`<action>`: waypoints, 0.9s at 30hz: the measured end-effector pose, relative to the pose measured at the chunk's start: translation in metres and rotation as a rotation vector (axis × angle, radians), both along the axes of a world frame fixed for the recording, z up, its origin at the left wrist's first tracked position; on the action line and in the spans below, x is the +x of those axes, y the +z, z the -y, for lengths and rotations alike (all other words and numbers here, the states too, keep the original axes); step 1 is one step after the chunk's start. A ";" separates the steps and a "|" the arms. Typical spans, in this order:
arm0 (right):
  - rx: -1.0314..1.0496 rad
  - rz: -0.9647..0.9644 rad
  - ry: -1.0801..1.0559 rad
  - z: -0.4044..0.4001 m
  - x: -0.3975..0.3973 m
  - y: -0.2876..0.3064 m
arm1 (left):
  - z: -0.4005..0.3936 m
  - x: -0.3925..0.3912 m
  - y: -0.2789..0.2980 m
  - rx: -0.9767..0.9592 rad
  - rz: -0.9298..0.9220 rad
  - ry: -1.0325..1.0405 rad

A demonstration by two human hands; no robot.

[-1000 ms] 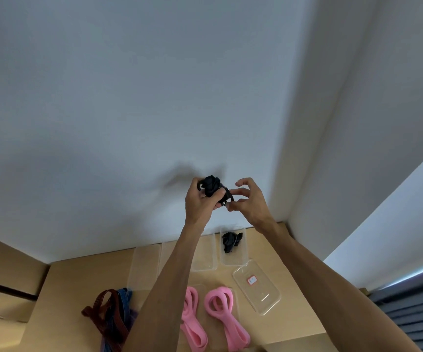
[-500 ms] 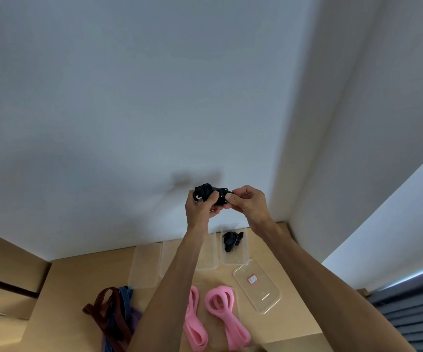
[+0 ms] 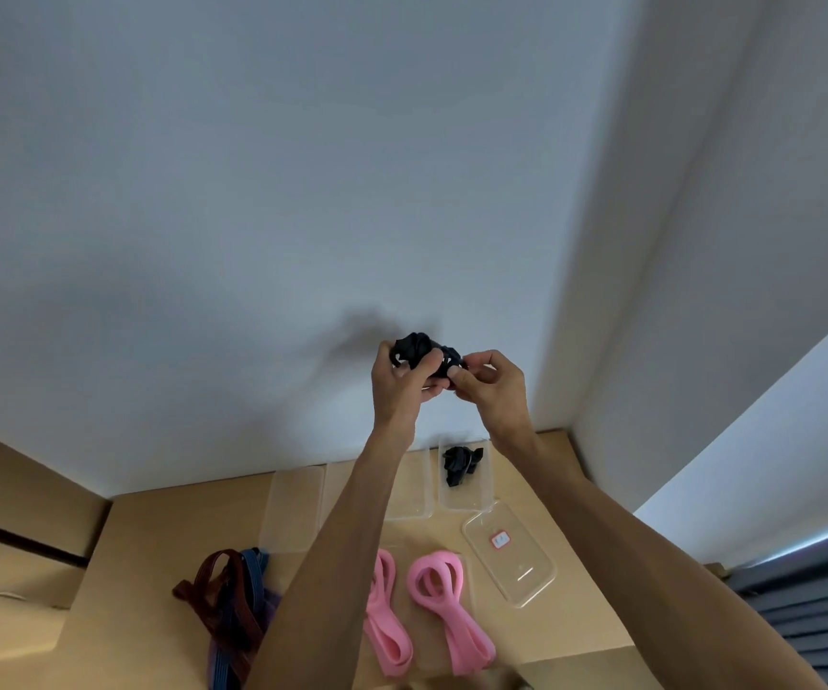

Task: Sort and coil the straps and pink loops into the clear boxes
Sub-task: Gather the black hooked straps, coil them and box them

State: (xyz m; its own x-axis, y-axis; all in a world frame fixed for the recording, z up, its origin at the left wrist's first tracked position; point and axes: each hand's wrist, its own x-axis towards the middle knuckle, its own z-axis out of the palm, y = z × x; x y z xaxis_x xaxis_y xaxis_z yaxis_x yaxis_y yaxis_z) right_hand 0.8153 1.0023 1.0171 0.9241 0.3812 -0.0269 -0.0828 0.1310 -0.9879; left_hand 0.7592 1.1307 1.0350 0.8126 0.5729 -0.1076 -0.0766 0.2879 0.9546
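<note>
High above the table, both hands hold a bunched black strap. My left hand grips the coiled bundle, and my right hand pinches its right end. Below, a clear box against the wall holds another coiled black strap. Two more clear boxes lie left of it, one partly hidden by my left arm. Two pink loops lie on the table; my left forearm partly covers the left one. A heap of brown and blue straps lies at the lower left.
A clear lid with a red-edged label lies right of the pink loops. The tan table meets the white wall at the back and a wall corner at the right. A lower tan surface sits to the left, dark blinds at the lower right.
My right fingers, spread a second ago, have closed into a pinch on the strap's end. Both hands stay raised in about the same place, working the bundle tighter.
</note>
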 end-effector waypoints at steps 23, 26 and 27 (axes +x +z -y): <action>-0.716 -0.005 -0.164 0.021 -0.012 -0.115 | 0.020 -0.004 -0.126 0.118 -0.651 0.054; -0.710 -0.012 -0.132 0.017 -0.012 -0.133 | 0.023 -0.003 -0.147 -0.035 -0.685 0.121; -0.717 -0.013 -0.138 0.015 -0.013 -0.141 | 0.024 -0.002 -0.156 -0.046 -0.710 0.128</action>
State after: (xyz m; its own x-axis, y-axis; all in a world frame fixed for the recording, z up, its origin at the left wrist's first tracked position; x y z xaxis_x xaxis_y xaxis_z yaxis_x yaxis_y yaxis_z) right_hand 0.8024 0.9869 0.8762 0.9603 0.1458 -0.2379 -0.1248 -0.5381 -0.8336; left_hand 0.7569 1.1071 0.8791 0.4646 0.6407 -0.6113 0.5223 0.3592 0.7734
